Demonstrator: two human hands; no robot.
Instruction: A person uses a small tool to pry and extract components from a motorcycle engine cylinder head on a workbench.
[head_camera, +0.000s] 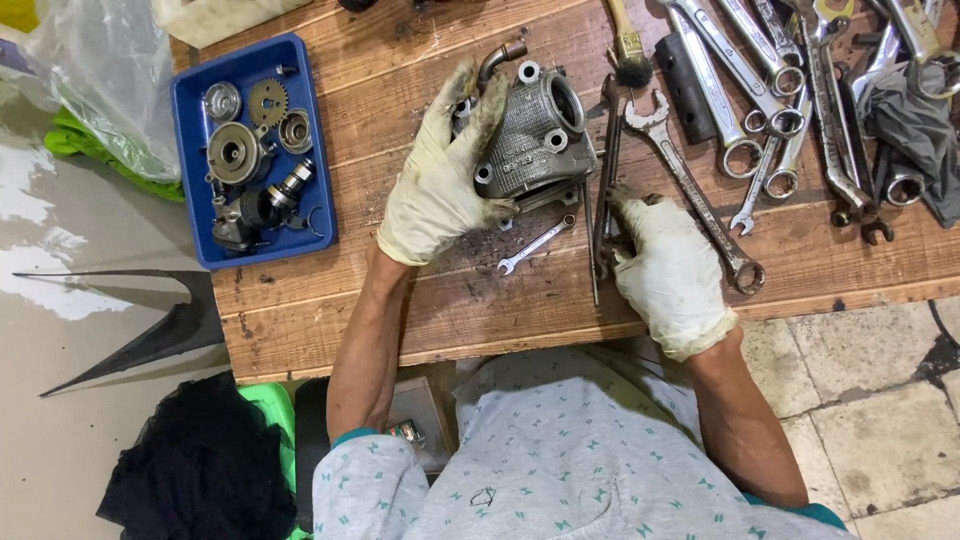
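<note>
On the wooden plank counter, the gloved right hand grasps long dark steel tools. The gloved left hand grips the grey cast-metal engine part. Farther left sits a blue plastic tray of gears.

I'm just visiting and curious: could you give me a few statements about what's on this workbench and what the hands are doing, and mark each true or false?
1. The left hand grips a grey metal engine part. True.
2. The blue tray sits empty. False: it holds gears and other small metal parts.
3. The right hand rests on long dark tools lying on the wooden table. True.
4. Both hands are bare. False: both wear dirty light gloves.
5. A paintbrush lies beyond the engine part. True.
</note>
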